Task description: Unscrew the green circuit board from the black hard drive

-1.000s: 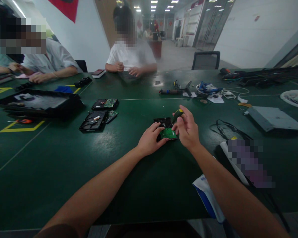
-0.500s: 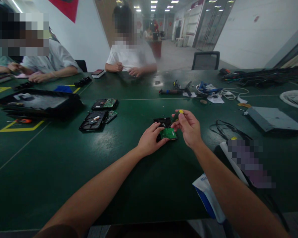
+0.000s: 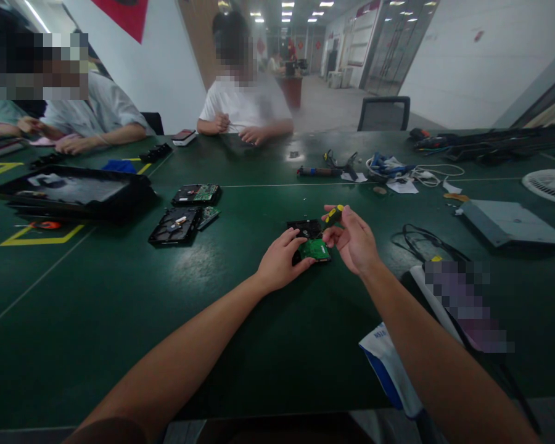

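A hard drive (image 3: 315, 249) lies on the green table with its green circuit board facing up. My left hand (image 3: 282, 258) grips it from the left, thumb along the near edge and fingers over the far side. In my right hand (image 3: 355, 239) is a screwdriver (image 3: 334, 214) with a yellow and black handle, tilted above the drive's right end. Its shaft and tip are too small and too covered by fingers to make out. Just behind the drive, a black part (image 3: 305, 228) is partly hidden by my left fingers.
To the left lie another hard drive (image 3: 197, 193), an opened black drive case (image 3: 174, 227) and a small circuit board (image 3: 208, 217). A black tray (image 3: 74, 191) stands further left. A grey metal box (image 3: 513, 222) and cables (image 3: 425, 240) are on the right. People sit across the table.
My right fingers have shifted round the screwdriver handle, showing more of its yellow and black grip. My left hand and the hard drive stay in place.
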`<state>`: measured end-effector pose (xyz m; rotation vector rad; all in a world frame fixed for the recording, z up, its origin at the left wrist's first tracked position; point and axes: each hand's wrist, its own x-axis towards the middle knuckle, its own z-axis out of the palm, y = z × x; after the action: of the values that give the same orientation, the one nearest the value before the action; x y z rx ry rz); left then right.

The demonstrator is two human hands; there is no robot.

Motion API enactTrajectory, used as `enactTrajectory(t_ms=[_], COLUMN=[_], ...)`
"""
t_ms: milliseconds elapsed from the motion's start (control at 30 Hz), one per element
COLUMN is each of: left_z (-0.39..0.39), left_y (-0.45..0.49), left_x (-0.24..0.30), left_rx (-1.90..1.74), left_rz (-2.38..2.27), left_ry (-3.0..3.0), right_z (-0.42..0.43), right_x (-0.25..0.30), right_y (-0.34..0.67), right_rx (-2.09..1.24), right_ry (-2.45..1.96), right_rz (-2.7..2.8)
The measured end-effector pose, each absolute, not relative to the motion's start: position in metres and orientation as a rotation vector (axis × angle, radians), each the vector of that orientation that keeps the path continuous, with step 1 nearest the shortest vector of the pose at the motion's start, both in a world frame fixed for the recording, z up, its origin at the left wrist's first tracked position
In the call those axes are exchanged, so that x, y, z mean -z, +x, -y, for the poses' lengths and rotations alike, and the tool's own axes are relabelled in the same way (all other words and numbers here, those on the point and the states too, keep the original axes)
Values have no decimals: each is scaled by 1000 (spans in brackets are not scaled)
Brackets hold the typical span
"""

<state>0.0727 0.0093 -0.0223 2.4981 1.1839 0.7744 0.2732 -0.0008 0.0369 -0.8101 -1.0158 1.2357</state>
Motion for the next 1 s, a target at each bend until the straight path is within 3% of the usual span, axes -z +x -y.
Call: enactTrajectory(t_ms=[433, 1000], left_z=[-9, -10], left_y=[74, 73], left_x=[23, 23], left_rx=[-795, -789], left_rz=[-1179, -1174], left_ry=[2494, 2491], right_z=[0, -1], right_x=[-37, -32], right_y=[276, 279], right_rx=[-1386, -1317], right_ry=[-798, -815], right_rz=[962, 1001])
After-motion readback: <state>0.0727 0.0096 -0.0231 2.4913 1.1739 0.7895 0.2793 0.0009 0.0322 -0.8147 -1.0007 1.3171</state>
